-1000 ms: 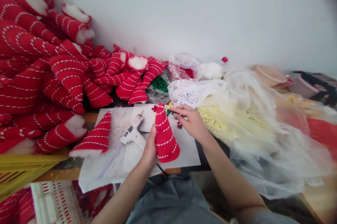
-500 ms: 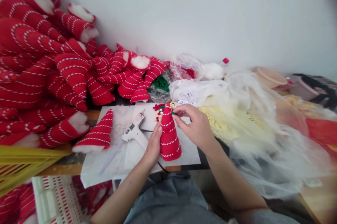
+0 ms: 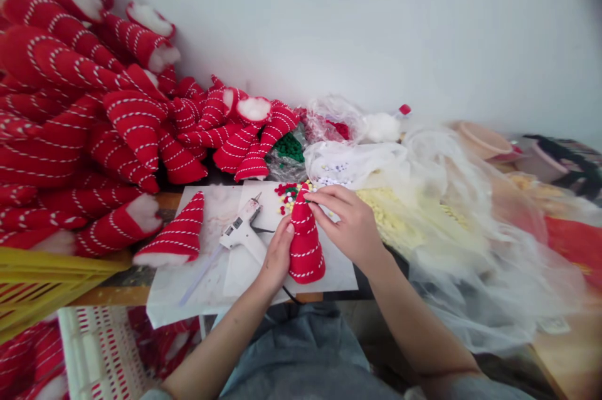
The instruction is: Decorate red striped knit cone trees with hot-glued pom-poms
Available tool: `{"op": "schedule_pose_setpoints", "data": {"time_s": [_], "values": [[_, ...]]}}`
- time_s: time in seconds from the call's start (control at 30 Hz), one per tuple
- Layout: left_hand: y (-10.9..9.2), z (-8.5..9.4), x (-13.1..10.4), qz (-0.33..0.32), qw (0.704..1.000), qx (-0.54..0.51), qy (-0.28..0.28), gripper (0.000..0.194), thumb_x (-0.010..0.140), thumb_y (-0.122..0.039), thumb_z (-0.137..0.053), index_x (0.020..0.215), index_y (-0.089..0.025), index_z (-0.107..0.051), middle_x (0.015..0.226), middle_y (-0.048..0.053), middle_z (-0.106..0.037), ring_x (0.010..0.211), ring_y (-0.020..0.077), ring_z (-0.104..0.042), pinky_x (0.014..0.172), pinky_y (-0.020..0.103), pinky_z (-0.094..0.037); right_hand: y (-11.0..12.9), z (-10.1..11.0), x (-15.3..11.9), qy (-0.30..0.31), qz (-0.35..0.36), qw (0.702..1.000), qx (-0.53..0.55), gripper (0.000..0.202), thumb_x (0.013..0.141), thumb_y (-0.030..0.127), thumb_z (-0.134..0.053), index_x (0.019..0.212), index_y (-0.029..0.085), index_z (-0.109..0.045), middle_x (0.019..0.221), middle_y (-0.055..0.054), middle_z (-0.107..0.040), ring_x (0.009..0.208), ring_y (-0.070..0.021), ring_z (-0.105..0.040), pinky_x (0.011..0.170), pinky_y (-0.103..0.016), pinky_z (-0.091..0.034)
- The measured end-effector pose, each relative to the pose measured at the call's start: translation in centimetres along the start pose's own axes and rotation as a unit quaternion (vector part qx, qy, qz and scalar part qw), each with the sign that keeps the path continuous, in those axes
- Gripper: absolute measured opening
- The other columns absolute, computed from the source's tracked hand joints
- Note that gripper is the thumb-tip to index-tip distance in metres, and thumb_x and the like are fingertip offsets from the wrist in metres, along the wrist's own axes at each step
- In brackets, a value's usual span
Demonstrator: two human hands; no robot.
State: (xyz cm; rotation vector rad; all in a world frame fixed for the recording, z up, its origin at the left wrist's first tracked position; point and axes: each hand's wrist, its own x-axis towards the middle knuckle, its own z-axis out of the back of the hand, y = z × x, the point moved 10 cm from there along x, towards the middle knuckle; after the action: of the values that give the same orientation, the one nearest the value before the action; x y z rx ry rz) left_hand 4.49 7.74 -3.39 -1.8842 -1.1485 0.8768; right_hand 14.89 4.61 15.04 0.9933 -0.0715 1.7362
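Note:
My left hand (image 3: 278, 254) is closed around the left side of a red stuffed cone (image 3: 308, 249) with white dashed stripes, held upright over the white paper. At the cone's upper right, my right hand (image 3: 348, 221) pinches a small green pom-pom (image 3: 307, 201) against the fabric; fingertips hide most of it. Behind the cone's tip lie small red, green, white and yellow pom-poms (image 3: 285, 193). A white glue gun (image 3: 242, 231) rests left of my left hand, nozzle pointing away. Another striped cone (image 3: 176, 234) lies farther left, its white stuffing showing.
A large heap of red striped cones (image 3: 51, 155) fills the left, beside a yellow crate (image 3: 47, 281) and a white basket (image 3: 94, 350). Clear bags with green pom-poms (image 3: 289, 148) and yellow pieces (image 3: 392, 218) stand behind and right. A wall closes off the back.
My right hand has shifted slightly left, bringing the green pom-pom from beside the cone onto its upper part. My left hand keeps its hold, and the cone tilts slightly.

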Motion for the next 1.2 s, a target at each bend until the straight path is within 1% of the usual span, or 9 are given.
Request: {"op": "schedule_pose_setpoints", "data": {"time_s": [0.2,0.33,0.43,0.5,0.63,0.73,0.87,1.07,1.2], "values": [[0.1,0.1,0.1,-0.007,1.0,0.01,0.008,0.047,0.094,-0.059,-0.062,0.122,-0.022,-0.072,0.127,0.008,-0.075,0.12,0.0285,-0.066,0.105,0.036,-0.046,-0.3,-0.4,-0.3,0.006,0.013,1.0,0.013,0.033,0.099,0.013,-0.058,0.118,0.03,-0.079,0.099,-0.005,-0.076,0.095,-0.0195,-0.072,0.088,-0.035,-0.061],[0.6,0.1,0.1,0.006,1.0,-0.016,0.005,0.048,0.093,-0.059,-0.065,0.123,-0.023,-0.072,0.127,0.008,-0.075,0.119,0.0285,-0.067,0.104,0.036,-0.048,-0.8,-0.3,-0.2,0.02,-0.008,0.999,0.031,0.031,0.1,0.015,-0.058,0.115,0.031,-0.08,0.1,-0.004,-0.076,0.095,-0.0199,-0.073,0.087,-0.036,-0.062],[0.8,0.3,0.0,0.031,0.998,-0.058,-0.018,0.051,0.087,-0.061,-0.07,0.12,-0.022,-0.072,0.123,0.009,-0.077,0.121,0.0301,-0.067,0.105,0.038,-0.05,-2.0,1.0,-0.3,-0.021,-0.066,0.995,0.071,0.026,0.097,0.019,-0.064,0.115,0.032,-0.078,0.103,-0.003,-0.077,0.093,-0.0194,-0.074,0.087,-0.036,-0.064],[1.2,0.5,-0.2,0.07,0.992,-0.095,-0.043,0.055,0.082,-0.062,-0.075,0.118,-0.021,-0.072,0.118,0.009,-0.078,0.12,0.0318,-0.068,0.103,0.04,-0.052,-3.4,1.6,-0.9,-0.052,-0.123,0.982,0.13,0.027,0.094,0.02,-0.07,0.118,0.032,-0.076,0.105,-0.003,-0.077,0.092,-0.0186,-0.075,0.086,-0.034,-0.065],[1.7,0.5,-0.7,0.14,0.977,-0.133,-0.087,0.053,0.078,-0.058,-0.078,0.112,-0.018,-0.07,0.104,0.01,-0.08,0.113,0.0338,-0.072,0.095,0.042,-0.058,-5.2,-0.1,-2.4,-0.041,-0.195,0.953,0.23,0.033,0.089,0.022,-0.075,0.121,0.03,-0.073,0.105,-0.003,-0.076,0.093,-0.0179,-0.076,0.086,-0.032,-0.067],[1.2,0.5,-0.8,0.14,0.975,-0.138,-0.102,0.044,0.079,-0.053,-0.078,0.104,-0.018,-0.07,0.101,0.01,-0.08,0.113,0.0339,-0.073,0.093,0.041,-0.06,-5.3,-1.5,-3.4,-0.019,-0.213,0.944,0.249,0.036,0.087,0.022,-0.075,0.123,0.03,-0.071,0.104,-0.003,-0.074,0.094,-0.018,-0.076,0.086,-0.032,-0.067],[0.6,0.1,-0.7,0.124,0.977,-0.149,-0.094,0.041,0.077,-0.053,-0.079,0.099,-0.019,-0.07,0.107,0.009,-0.08,0.118,0.0347,-0.071,0.095,0.042,-0.06,-5.1,-2.1,-4.2,-0.012,-0.229,0.935,0.27,0.035,0.087,0.02,-0.074,0.121,0.028,-0.07,0.1,-0.002,-0.076,0.093,-0.0169,-0.077,0.088,-0.032,-0.066],[1.1,0.0,-0.9,0.146,0.972,-0.159,-0.096,0.05,0.079,-0.053,-0.079,0.114,-0.018,-0.071,0.11,0.01,-0.08,0.117,0.0356,-0.072,0.095,0.043,-0.06,-5.0,-2.0,-4.9,-0.012,-0.248,0.928,0.279,0.031,0.086,0.023,-0.076,0.116,0.027,-0.072,0.095,-0.001,-0.079,0.091,-0.0178,-0.078,0.089,-0.033,-0.067],[0.6,-0.3,-0.8,0.123,0.978,-0.15,-0.079,0.054,0.078,-0.054,-0.08,0.117,-0.018,-0.071,0.113,0.01,-0.08,0.119,0.0361,-0.07,0.097,0.043,-0.059,-4.5,-2.1,-4.9,-0.006,-0.235,0.932,0.275,0.031,0.087,0.023,-0.076,0.118,0.028,-0.073,0.096,-0.001,-0.079,0.091,-0.0179,-0.078,0.089,-0.033,-0.067]]}}
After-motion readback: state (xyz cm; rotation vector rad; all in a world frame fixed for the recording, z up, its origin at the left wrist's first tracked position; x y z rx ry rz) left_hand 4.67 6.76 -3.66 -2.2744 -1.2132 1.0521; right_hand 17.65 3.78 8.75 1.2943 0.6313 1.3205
